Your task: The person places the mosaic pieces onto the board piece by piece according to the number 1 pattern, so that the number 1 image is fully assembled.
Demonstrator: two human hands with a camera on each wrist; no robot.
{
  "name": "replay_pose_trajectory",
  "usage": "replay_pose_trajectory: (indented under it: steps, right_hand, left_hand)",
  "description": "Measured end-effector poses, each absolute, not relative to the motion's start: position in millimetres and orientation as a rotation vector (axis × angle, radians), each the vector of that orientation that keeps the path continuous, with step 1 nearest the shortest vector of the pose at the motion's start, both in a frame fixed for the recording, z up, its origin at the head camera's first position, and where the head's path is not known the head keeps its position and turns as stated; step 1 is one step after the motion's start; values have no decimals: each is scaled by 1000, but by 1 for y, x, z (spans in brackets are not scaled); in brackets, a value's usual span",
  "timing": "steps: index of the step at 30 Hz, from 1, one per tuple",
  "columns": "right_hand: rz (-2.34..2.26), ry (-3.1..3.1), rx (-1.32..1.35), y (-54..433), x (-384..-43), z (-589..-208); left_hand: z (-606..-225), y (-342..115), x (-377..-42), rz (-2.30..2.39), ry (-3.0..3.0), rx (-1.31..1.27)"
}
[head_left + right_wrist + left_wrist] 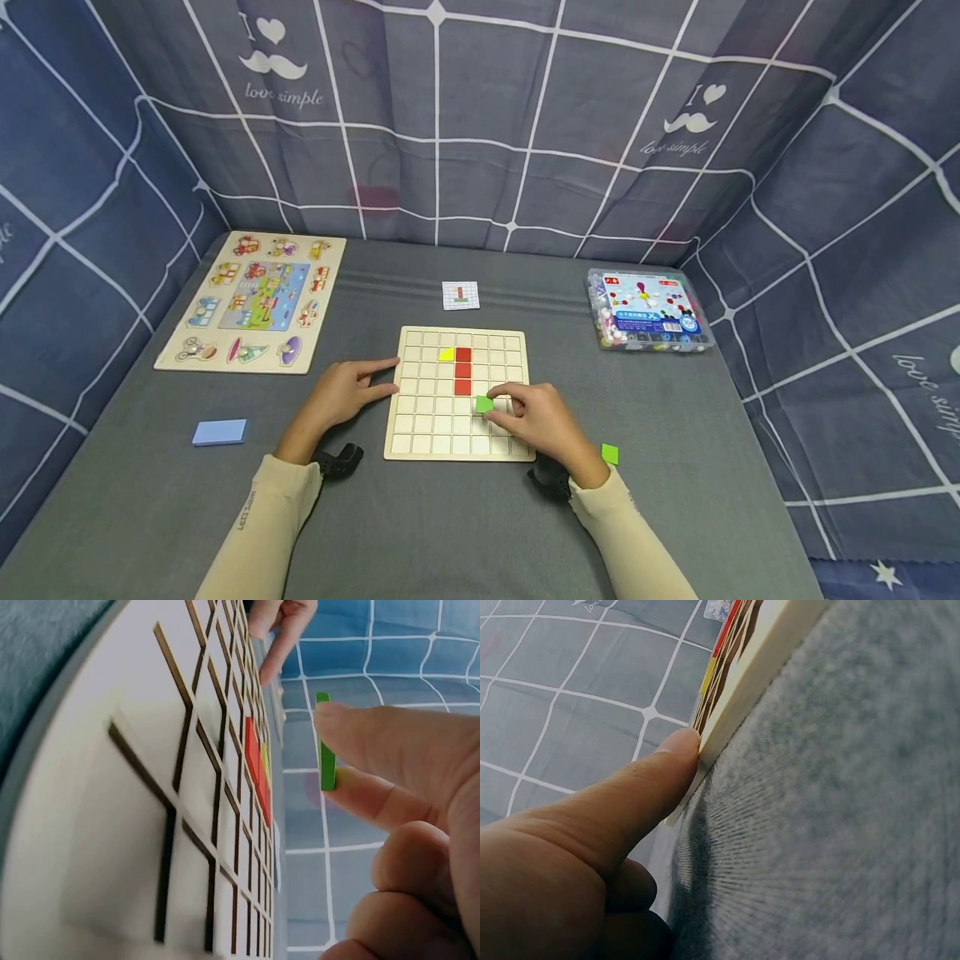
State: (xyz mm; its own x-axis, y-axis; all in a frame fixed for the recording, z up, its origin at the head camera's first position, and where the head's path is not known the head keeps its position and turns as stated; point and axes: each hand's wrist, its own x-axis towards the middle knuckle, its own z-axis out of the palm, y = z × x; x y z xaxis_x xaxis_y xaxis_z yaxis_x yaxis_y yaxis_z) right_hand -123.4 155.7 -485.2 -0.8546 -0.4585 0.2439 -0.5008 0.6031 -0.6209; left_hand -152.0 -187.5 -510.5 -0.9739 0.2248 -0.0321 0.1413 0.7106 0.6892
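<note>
Head view had the right hand (536,417) pinching a thin green square tile (483,404) above a pale wooden gridded board (405,422); the spread left hand (340,397) touched its side (sensible bracing, probably). Lowering the tile level seemed best.

The card (472,302) lies behind the grid board (422,422).

We are touching a pale board (759,667) with our left hand (577,832), one digit stretching straight, red piece (724,637) and yellow piece (706,676) showing on top, grey cloth (840,810) lying alongside, white-lined curtain (577,667) hanging behind.
</note>
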Motion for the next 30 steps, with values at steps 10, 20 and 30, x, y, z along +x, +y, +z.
replay_pose_trajectory:
  steps: [10,20,30]
  right_hand:
    - [1034,-2806,869,140,-126,-487]
    - [1035,-2802,896,127,-132,-489]
    - [1002,-2838,913,112,-136,-494]
  left_hand:
    - [-511,-189,-152,1122,2806,309]
    - [-511,-189,-152,1123,2806,309]
    - [-512,-189,-153,1119,2802,297]
